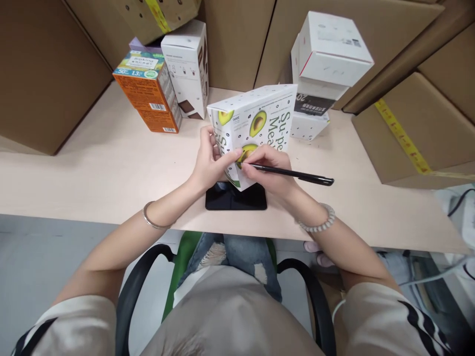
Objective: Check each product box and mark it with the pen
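A white carton printed with avocado halves (pixel 272 106) is tilted above the table in front of me. My left hand (pixel 210 158) grips its left lower part, thumb on the front and fingers around the side. Pinched in my right hand (pixel 272 168) is a black pen (pixel 304 176), its tip end at the carton's lower front near my left thumb. The pen's tip is hidden by my fingers. Below the carton, a black phone (pixel 237 200) lies flat on the table, partly covered by it.
An orange box (pixel 148 101) and a white box (pixel 187 74) stand at the back left. White boxes (pixel 330 54) are stacked at the back right. Large brown cartons (pixel 411 128) border the pale table (pixel 92 183). Black chair armrests (pixel 135 291) flank me.
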Motion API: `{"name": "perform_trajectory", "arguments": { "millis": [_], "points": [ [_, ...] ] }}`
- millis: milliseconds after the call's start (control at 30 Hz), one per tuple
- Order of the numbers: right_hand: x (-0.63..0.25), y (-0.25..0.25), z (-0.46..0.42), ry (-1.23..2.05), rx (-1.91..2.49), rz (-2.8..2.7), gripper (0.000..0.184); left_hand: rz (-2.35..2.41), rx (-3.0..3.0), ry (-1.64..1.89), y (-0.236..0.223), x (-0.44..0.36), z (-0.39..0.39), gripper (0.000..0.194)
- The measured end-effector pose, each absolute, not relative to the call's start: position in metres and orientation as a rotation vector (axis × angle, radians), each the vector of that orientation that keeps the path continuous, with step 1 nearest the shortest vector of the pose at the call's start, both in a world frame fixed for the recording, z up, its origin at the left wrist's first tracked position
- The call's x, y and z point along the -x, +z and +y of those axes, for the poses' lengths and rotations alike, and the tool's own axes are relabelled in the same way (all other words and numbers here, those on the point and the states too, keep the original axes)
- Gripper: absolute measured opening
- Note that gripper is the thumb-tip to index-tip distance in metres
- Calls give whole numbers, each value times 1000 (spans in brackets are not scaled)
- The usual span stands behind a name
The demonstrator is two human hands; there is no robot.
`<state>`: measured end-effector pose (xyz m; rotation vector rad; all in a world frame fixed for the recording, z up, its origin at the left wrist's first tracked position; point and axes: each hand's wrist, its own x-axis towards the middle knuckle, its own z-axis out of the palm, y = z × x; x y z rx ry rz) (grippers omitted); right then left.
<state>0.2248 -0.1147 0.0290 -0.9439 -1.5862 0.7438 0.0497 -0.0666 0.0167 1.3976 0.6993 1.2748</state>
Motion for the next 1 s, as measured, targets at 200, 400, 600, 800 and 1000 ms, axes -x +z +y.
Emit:
{"name": "perform_trajectory", "arguments": {
  "millis": [200, 400, 600, 800, 1000],
  "points": [
    [-226, 21, -116, 740, 952, -1594, 26, 543, -1633, 1370, -13, -46, -42, 70],
    [-223, 22, -117, 821, 888, -1589, 20, 554, -1776, 1457, -23, -41, -28, 65],
    [-238, 31, -123, 414, 1146, -1946, 9, 623, -1761, 1519, -19, -34, -13, 68],
    [-256, 28, -122, 50, 1750, -2042, 24, 767, -1646, 1601, -24, -21, 9, 75],
    [-257, 30, -120, 152, 1947, -2250, 25, 801, -1614, 1629, -18, -20, 12, 78]
  ]
}}
